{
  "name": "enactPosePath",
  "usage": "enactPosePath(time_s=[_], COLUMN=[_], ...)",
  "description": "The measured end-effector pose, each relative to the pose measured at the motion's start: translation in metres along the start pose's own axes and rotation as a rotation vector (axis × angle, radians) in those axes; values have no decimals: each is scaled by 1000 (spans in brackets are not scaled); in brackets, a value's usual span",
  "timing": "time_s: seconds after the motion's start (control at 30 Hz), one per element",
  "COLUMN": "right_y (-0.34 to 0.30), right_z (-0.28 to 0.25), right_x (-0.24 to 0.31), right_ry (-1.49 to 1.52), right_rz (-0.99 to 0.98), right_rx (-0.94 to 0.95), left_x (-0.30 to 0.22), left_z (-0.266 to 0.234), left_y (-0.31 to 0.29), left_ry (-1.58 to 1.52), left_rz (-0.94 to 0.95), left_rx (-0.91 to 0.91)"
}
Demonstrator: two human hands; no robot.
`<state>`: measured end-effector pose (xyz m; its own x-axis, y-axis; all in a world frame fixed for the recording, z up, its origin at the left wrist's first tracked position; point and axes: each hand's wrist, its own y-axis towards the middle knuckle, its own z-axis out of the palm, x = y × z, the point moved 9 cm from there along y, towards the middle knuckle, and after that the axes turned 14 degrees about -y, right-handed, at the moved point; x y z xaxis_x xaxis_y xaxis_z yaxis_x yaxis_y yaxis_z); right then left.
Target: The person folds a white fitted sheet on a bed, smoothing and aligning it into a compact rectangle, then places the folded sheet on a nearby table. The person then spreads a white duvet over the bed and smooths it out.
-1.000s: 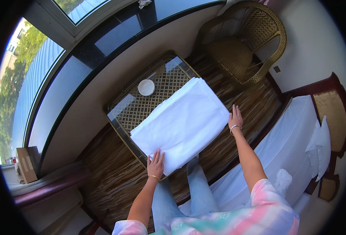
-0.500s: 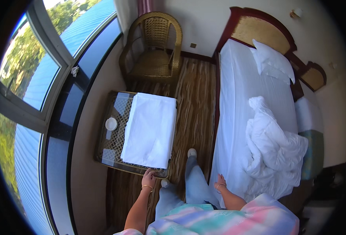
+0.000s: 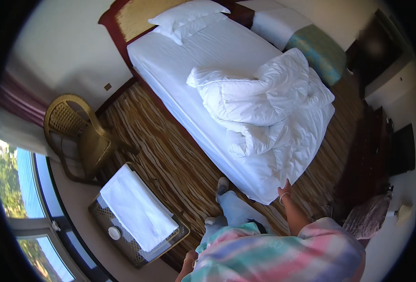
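My right hand is at the foot of the bed, close to the hanging lower edge of a rumpled white duvet. Its fingers look apart, and nothing shows in them; whether they touch the bedding is unclear. The duvet lies heaped over the foot half of a bed with a white sheet. Beside my shirt, low in the picture, my left hand hangs with its fingers mostly hidden. A folded white cloth lies on the glass-topped wicker table to my left.
A small white dish sits on the table. Behind it stands a wicker armchair near the window. White pillows rest by the headboard. Beyond the bed is another with a green-blue cover. A dark screen stands at right.
My view has turned right toward the bed, and the table now sits lower left. My right hand has come to the bed's foot corner; my left has left the table edge for my side.
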<state>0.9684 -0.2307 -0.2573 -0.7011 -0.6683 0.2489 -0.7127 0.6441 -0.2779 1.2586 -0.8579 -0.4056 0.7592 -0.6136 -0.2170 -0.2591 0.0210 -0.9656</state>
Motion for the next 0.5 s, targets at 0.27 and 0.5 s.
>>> enactPosePath(time_s=[0.27, 0.5], right_y=[57, 99], right_z=[60, 69], right_x=[57, 178], right_ry=[175, 200], right_rz=[8, 46], right_rx=[103, 170], left_x=[-330, -483], left_z=[-285, -281], left_y=[-2, 4], left_ry=[-1129, -655], left_rz=[617, 680], left_rx=[-372, -128])
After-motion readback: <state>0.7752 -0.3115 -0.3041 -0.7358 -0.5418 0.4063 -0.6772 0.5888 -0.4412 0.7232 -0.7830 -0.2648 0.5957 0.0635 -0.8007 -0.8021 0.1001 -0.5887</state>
